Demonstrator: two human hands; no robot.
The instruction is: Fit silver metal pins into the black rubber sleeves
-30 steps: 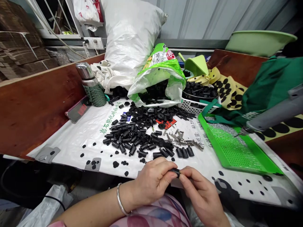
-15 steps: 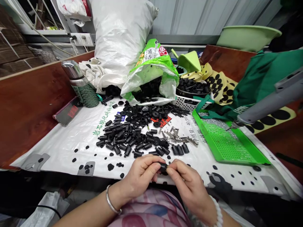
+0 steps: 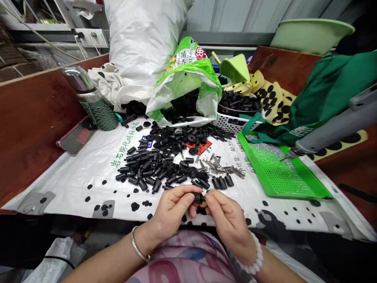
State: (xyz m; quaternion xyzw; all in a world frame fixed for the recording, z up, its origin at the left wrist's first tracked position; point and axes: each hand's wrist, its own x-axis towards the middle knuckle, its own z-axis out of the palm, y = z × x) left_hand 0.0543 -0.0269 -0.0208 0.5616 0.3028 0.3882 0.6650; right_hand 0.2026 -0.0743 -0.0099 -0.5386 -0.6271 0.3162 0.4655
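your left grip (image 3: 173, 210) is closed around the body of a black part (image 3: 198, 197), and your right grip (image 3: 228, 216) is pinched at its narrow end; whether a separate small piece sits there is too small to tell. the part is between your hands, near the front edge of the worktop (image 3: 70, 184). if your fingertips pull unevenly or slip on the smooth body, it could drop past that edge, or roll into the pile of black parts (image 3: 159, 165), where it would be hard to pick out. a bump forward could topple the three cylinders (image 3: 222, 182). compared with half a second ago, more of the part shows, including its narrow end; the cylinders stand where they did.
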